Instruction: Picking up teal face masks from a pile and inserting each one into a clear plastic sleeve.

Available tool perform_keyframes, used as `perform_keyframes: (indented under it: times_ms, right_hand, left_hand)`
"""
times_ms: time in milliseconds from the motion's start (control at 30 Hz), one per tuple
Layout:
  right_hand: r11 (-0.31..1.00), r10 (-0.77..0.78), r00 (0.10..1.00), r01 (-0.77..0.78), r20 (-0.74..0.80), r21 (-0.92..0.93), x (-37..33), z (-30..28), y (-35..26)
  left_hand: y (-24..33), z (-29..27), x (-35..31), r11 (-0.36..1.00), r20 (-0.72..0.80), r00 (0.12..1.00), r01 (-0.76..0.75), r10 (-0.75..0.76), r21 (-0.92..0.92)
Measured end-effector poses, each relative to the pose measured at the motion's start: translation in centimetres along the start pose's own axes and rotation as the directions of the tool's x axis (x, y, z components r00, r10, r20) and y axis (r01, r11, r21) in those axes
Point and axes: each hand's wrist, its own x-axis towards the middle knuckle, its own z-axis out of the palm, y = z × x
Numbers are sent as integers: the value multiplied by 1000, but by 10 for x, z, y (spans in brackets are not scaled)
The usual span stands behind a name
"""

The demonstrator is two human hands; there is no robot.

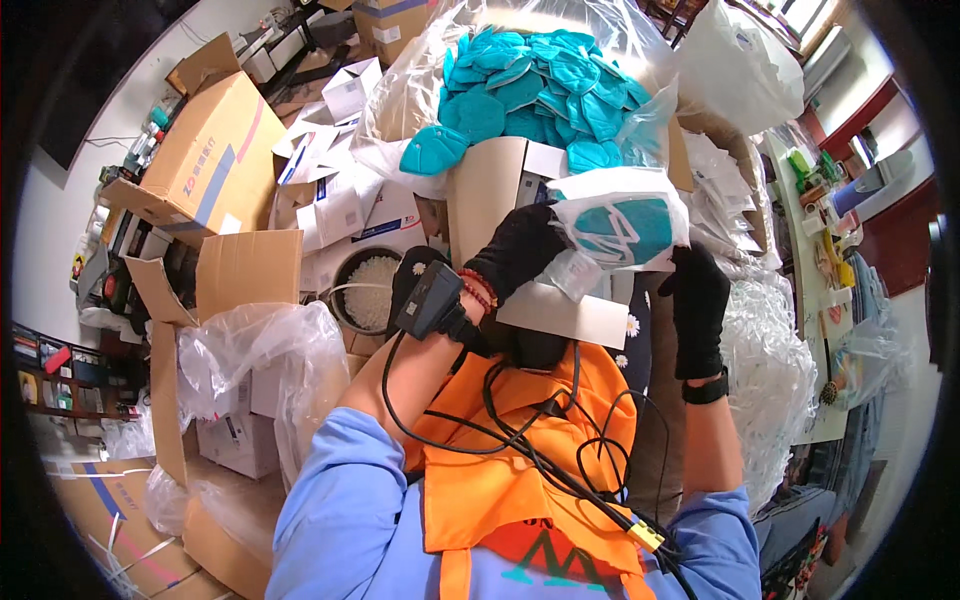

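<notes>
A clear and white plastic pouch (575,190) with a teal folded face mask (640,232) inside is held up between my hands. My left hand (522,250), in a black glove, is closed on the pouch's left edge. My right hand (697,300), also gloved in black, pinches its lower right corner; the fingertips are partly hidden. A small crumpled clear bag (573,273) hangs just under the pouch by my left fingers. Below lies an open carton with pale flaps (565,313). Beyond it, a large heap of teal masks (540,85) fills a plastic-lined box.
To the left stand a big brown carton (215,150), several white small boxes (335,205) and a bucket of white pellets (368,290). An open carton with plastic lining (240,360) is nearer. Clear plastic wrap (765,370) lies at right. Black cables (530,450) cross my orange apron.
</notes>
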Motion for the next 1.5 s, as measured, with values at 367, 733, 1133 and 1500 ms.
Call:
perform_keyframes:
  times_ms: [367, 733, 1133, 1500]
  right_hand:
    - [994, -44, 998, 39, -48, -104, -10, -6, 23]
    - [994, 75, 990, -65, -115, 92, -6, -3, 8]
    - [996, 74, 992, -68, -100, 64, -11, 8, 23]
    - [972, 217, 975, -211, -53, 100, -27, 13, 45]
  left_hand:
    - [15, 9, 4, 968, -35, 991, 118, -129, -220]
    - [3, 16, 10, 998, -136, 990, -36, 44, 60]
    - [37, 30, 0, 931, -73, 989, 93, -127, -353]
    - [29, 39, 9, 693, 213, 960, 279, -182, -665]
